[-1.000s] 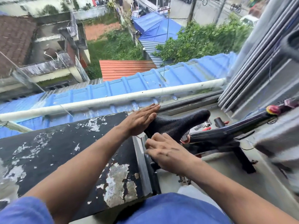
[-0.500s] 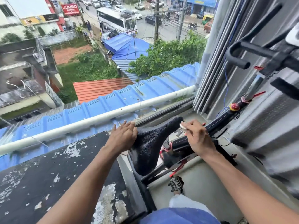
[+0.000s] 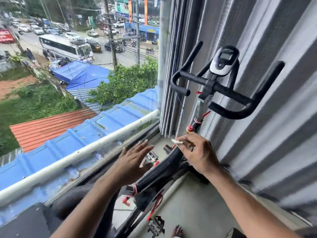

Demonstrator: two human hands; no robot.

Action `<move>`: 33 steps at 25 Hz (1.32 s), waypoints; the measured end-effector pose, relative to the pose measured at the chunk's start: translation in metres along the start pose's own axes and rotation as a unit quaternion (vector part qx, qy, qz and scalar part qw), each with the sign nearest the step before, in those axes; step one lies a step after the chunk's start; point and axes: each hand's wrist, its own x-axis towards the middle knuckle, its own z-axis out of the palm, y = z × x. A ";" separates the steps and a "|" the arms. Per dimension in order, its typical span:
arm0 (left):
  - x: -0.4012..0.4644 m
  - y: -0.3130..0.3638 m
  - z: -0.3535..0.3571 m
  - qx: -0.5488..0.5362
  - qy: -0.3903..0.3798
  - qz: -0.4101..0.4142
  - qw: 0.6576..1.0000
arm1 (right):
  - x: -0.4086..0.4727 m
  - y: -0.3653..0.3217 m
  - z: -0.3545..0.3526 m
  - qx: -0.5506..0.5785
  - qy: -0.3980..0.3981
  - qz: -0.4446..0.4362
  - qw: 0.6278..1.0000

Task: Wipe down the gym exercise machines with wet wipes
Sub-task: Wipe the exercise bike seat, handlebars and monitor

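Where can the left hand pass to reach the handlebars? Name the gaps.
Free: the gap between the window glass and the bike frame, ahead of the left hand. Crowded: along the frame, where the right hand pinches a wipe, below the handlebars.

Matt black foam is seen on the handlebars (image 3: pixel 221 88), glossy white and black plastic on the console (image 3: pixel 223 61). The frame tube (image 3: pixel 161 170) looks smooth, painted metal. Ribbed grey cloth forms the curtain (image 3: pixel 257 31).

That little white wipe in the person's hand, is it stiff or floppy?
Probably floppy: the wipe shows only as a thin folded scrap pinched by the right hand. Likely very light. It would drape over the bike frame rather than slide.
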 end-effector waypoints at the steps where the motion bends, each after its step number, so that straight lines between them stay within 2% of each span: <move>1: 0.015 0.006 0.004 0.008 -0.006 0.015 1.000 | 0.000 0.010 -0.009 0.002 0.008 0.013 1.000; 5: 0.089 0.034 0.004 0.022 -0.020 0.067 0.997 | 0.006 0.054 -0.044 -0.007 0.044 0.052 0.998; 10: 0.211 0.067 0.004 0.022 0.064 0.159 0.985 | 0.046 0.109 -0.079 -0.034 0.092 0.082 0.992; 13: 0.286 0.080 0.013 0.046 0.081 0.181 0.979 | 0.072 0.144 -0.089 -0.085 0.107 0.074 0.988; 16: 0.346 0.083 0.017 0.132 0.127 0.195 0.964 | 0.090 0.168 -0.096 -0.142 0.103 0.040 0.984; 21: 0.440 0.104 -0.028 0.171 0.151 0.244 0.942 | 0.125 0.193 -0.106 -0.155 0.115 -0.014 0.981; 26: 0.476 0.110 -0.025 0.204 0.155 0.276 0.926 | 0.161 0.214 -0.078 -0.173 0.050 -0.009 0.984; 33: 0.484 0.104 -0.019 0.177 0.147 0.295 0.927 | 0.141 0.213 -0.063 -0.166 0.054 -0.007 0.985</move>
